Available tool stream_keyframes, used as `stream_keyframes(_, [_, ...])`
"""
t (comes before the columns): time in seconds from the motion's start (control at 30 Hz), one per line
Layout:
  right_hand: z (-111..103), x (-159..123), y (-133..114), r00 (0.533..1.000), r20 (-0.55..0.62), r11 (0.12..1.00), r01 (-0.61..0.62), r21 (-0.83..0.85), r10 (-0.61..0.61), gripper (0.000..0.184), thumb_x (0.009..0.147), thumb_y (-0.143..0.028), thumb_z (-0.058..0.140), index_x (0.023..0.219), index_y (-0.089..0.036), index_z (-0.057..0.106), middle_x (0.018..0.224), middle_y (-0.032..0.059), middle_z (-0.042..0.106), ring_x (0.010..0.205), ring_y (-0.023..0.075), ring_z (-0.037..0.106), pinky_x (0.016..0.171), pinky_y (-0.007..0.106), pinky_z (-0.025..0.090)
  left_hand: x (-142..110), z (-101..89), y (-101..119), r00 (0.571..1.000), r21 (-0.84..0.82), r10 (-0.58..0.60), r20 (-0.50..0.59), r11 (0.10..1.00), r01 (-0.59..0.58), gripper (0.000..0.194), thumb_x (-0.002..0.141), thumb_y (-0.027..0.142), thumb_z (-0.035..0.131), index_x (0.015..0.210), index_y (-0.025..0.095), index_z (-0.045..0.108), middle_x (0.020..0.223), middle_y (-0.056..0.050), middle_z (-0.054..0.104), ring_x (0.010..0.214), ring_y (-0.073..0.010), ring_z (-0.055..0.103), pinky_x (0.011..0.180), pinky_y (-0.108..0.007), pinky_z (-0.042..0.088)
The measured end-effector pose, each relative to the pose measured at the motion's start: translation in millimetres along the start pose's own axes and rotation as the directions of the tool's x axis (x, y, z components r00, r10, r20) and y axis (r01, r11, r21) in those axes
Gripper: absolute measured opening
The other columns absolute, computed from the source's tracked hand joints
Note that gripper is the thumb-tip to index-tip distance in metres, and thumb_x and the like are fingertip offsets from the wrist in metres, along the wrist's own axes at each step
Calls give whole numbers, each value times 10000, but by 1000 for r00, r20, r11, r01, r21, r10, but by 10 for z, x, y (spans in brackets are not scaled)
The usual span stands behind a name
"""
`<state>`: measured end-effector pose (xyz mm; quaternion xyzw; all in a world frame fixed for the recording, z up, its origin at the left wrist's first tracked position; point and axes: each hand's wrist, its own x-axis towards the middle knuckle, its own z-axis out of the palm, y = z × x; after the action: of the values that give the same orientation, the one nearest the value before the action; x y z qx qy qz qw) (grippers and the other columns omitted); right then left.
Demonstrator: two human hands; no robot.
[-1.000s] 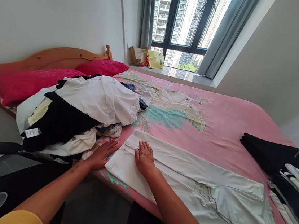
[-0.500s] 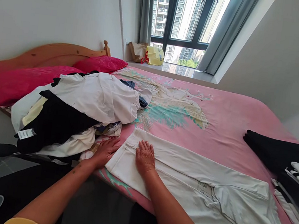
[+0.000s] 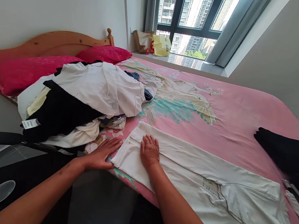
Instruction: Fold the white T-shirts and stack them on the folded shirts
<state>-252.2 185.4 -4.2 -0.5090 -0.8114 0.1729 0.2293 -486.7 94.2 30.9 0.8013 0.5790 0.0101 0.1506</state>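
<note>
A pair of white trousers point(image 3: 206, 180) lies stretched flat across the near side of a pink bed point(image 3: 234, 111). My right hand point(image 3: 150, 151) rests palm down, fingers spread, on the trouser legs close to their hem. My left hand point(image 3: 103, 153) lies flat beside the hem edge at the bed's near edge, fingers stretched toward the cloth. Neither hand grips anything.
A heap of white and black clothes point(image 3: 85, 100) lies left of the trousers, with two red pillows point(image 3: 31, 72) and a wooden headboard behind. Dark folded garments point(image 3: 286, 150) sit at the right. Bags point(image 3: 154, 43) stand on the windowsill. A black chair point(image 3: 4, 138) is at lower left.
My left hand has slid slightly toward the bed's near edge beside the hem. The right hand stays on the trousers. The camera has tilted a little.
</note>
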Motion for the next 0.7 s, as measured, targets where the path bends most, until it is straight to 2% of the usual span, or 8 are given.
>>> stream_keyframes(0.1, [8,-4,13,1000,-11,1000,2,4,-2,429,956,-320,268,1289,-169,493,1388,63,450,1330,189,302,1120,400,105,-165,118,110,995,-37,-75,-68,997,73,861,715,513,580,1453,261,215,1520,-59,208,1396,-265,169,1133,-459,97])
stream_keyframes(0.2, [19,-9,23,1000,-24,1000,4,7,-4,428,953,-323,280,1284,-161,498,1381,65,458,1325,193,309,1119,397,104,-229,275,256,951,-63,-241,-195,970,233,780,728,523,560,1410,228,324,1486,-66,305,1371,-261,245,1130,-458,138])
stream_keyframes(0.27, [22,-15,22,1000,-27,1000,6,11,-6,423,951,-321,287,1277,-161,504,1377,64,463,1323,194,311,1118,395,105,-207,377,370,894,-78,-336,-297,942,328,708,722,468,570,1357,206,401,1450,-69,370,1342,-257,300,1129,-431,172])
stream_keyframes(0.37, [18,-26,12,1000,-27,1000,8,9,-8,418,950,-321,292,1273,-165,507,1376,64,463,1325,194,308,1117,396,105,-110,478,560,771,-105,-454,-447,883,458,581,727,361,543,1278,188,479,1381,-74,454,1304,-251,352,1112,-379,232])
stream_keyframes(0.43, [11,-33,4,1000,-21,1000,8,1,-8,420,950,-323,292,1275,-164,504,1382,64,457,1328,193,303,1117,395,103,-27,494,683,696,-114,-513,-503,837,535,540,753,312,498,1279,191,478,1366,-78,466,1293,-254,360,1100,-384,249])
stream_keyframes(0.5, [4,-38,-1,1000,-14,1000,10,-10,-10,422,951,-324,291,1279,-160,500,1389,65,448,1329,193,299,1116,391,100,54,474,770,641,-110,-572,-511,784,611,530,792,286,445,1316,205,449,1382,-84,448,1282,-261,365,1086,-420,253])
stream_keyframes(0.57, [1,-39,-4,1000,-10,1000,12,-21,-12,423,952,-324,290,1284,-160,495,1393,66,443,1329,194,299,1115,391,100,124,433,795,644,-79,-606,-467,754,652,534,825,286,411,1355,228,412,1427,-85,398,1299,-269,341,1079,-460,239])
stream_keyframes(0.7, [6,-35,-5,1000,-17,999,17,-38,-17,428,955,-326,284,1294,-162,488,1389,64,448,1327,198,304,1115,393,98,233,362,672,816,37,-508,-277,843,537,569,829,326,436,1391,266,371,1517,-47,231,1384,-264,192,1114,-484,136])
